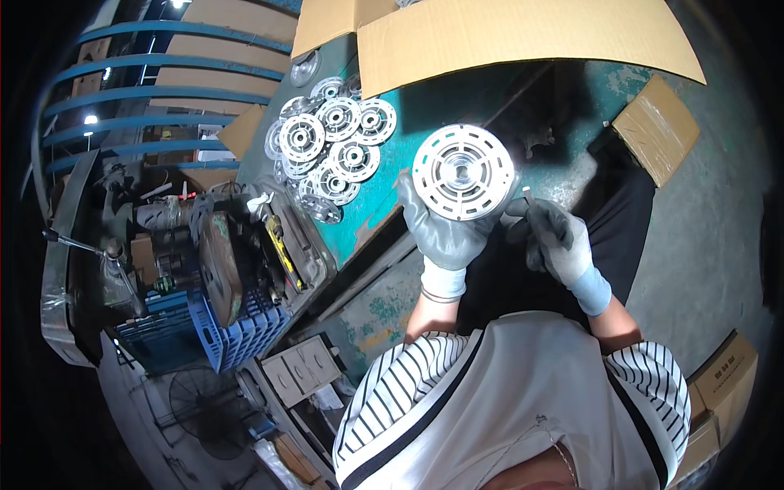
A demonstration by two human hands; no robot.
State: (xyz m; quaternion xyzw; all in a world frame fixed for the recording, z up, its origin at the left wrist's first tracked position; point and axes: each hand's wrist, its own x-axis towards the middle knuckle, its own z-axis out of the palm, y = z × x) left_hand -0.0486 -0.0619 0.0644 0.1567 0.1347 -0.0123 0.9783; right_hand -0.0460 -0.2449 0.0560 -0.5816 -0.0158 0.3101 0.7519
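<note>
Green table (380, 192) bears discs (336, 135) (seemingly metal).

The gloved left hand (445, 237) grips a round slotted metal disc (461, 171) from below, its face turned up; just beside it, the gloved right hand (562, 241) pinches a small thin piece (527, 193), too small to identify; to the left, a pile of similar discs (336, 135) lies on a green table (380, 196); an open cardboard box (523, 34) stands beyond the held disc; further left are a machine (220, 261), a yellow-handled tool (279, 245) and a blue crate (241, 331); below them, a fan (214, 408) stands near a drawer unit (302, 371).
</note>
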